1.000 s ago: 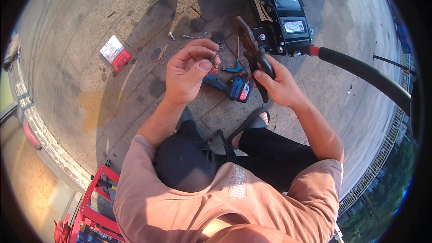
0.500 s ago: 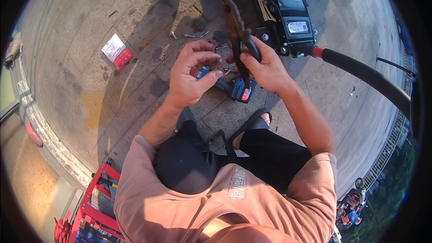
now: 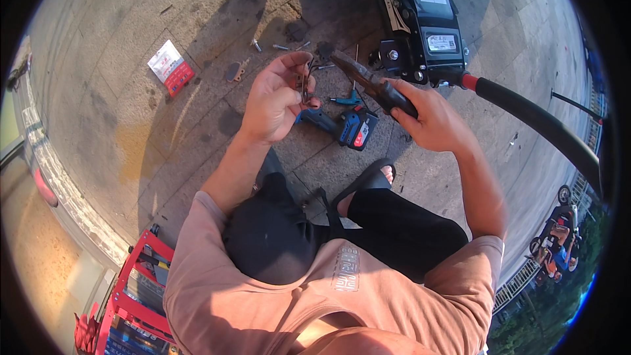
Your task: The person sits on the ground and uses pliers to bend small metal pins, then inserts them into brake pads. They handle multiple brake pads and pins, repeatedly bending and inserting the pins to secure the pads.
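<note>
Small thin dark metal part (image 3: 305,85) pinched between thumb and curled fingertips of left hand (image 3: 276,102), upper centre of frame, held above paved ground (image 3: 131,112). Dark-handled pliers (image 3: 371,83) gripped in right hand (image 3: 430,118), fingers wrapped tight round handles, nose aimed left at metal part, tip just beside it; contact not discernible. Metal part judged light, stiff and easily dropped: hold at outer ends, keep pinch firm, leave middle free for pliers. Pliers judged rigid and moderately heavy: hold well back on handles for leverage. Below hands, on ground: blue-and-black cordless drill with red label (image 3: 348,125). Upper centre: scattered bolts (image 3: 276,46). Upper left: red-and-white small packet (image 3: 169,67). Upper right: black vehicle body (image 3: 427,20) with black hose (image 3: 545,125). Lower left: red tool rack (image 3: 131,289). Black sandal (image 3: 371,177) at centre
</note>
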### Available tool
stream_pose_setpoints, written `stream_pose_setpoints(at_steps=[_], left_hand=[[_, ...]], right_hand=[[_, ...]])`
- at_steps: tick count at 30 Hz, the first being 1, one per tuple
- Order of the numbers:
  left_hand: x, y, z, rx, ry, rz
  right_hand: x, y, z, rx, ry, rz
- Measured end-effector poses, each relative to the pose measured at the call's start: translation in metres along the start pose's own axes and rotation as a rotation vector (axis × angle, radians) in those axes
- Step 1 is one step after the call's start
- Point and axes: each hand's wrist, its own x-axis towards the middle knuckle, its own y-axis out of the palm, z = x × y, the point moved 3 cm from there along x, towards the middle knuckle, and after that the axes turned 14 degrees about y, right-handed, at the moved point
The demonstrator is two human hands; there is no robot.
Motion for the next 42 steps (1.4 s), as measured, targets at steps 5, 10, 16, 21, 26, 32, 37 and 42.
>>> stream_pose_setpoints(at_steps=[5, 10, 16, 21, 26, 32, 37, 42], left_hand=[[-0.001, -0.004, 0.006, 0.248, -0.039, -0.100], [-0.004, 0.010, 0.002, 0.520, 0.144, 0.028], [-0.009, 0.023, -0.006, 0.741, 0.290, 0.072], [-0.010, 0.021, -0.006, 0.823, 0.313, 0.109], [-0.011, 0.023, -0.005, 0.836, 0.356, 0.121], [-0.012, 0.024, -0.006, 0.492, 0.232, 0.039], [-0.015, 0.026, -0.013, 0.558, 0.144, 0.110], [-0.017, 0.036, -0.017, 0.596, 0.193, 0.144]], right_hand=[[-0.008, 0.001, 0.005, -0.222, -0.118, -0.190], [-0.013, -0.002, 0.009, -0.473, -0.130, -0.339], [-0.014, -0.006, 0.015, -0.537, -0.130, -0.335], [-0.015, -0.006, 0.016, -0.524, -0.146, -0.339], [-0.016, -0.005, 0.017, -0.533, -0.155, -0.342], [-0.017, -0.003, 0.018, -0.552, -0.170, -0.402], [-0.021, -0.005, 0.016, -0.547, -0.197, -0.444], [-0.022, -0.006, 0.015, -0.486, -0.218, -0.450]])
